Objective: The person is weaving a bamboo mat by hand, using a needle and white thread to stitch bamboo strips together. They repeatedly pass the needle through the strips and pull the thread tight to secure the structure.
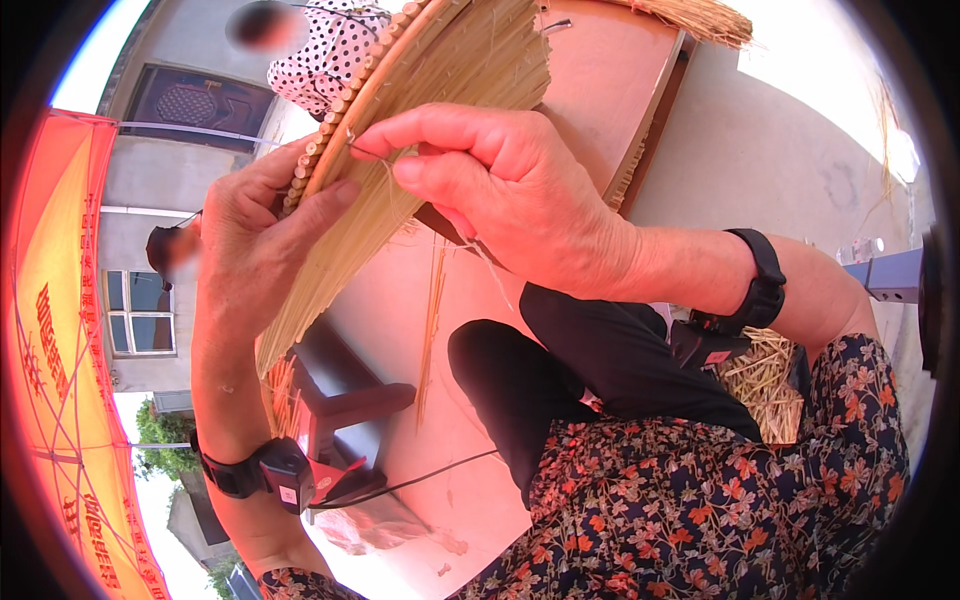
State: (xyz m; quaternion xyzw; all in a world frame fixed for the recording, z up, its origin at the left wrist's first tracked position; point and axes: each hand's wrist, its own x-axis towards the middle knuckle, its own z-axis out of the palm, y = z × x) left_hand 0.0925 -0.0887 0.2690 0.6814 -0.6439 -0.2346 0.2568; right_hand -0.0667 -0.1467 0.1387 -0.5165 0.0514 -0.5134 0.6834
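Observation:
A flat fan of pale straw stalks point(340, 250) hangs at an angle in front of me. Along its upper edge runs a curved, smooth tan strip point(402, 58), with a row of cut stalk ends beside it. My left hand point(250, 230) grips this edge, thumb on the near face and fingers behind, partly hidden. Just right of it, my right hand point(540, 195) pinches a thin pale thread point(492, 266) between thumb and forefinger. The thread reaches the strip at a small loop, and its loose end dangles below the hand.
Behind the straw stands a pinkish table point(600, 85) with a straw bundle point(700, 18) at its far end. A dark wooden stool point(350, 405) is at lower left. Cut straw point(765, 375) lies beside my knee. Two people and a red canopy point(70, 330) are beyond.

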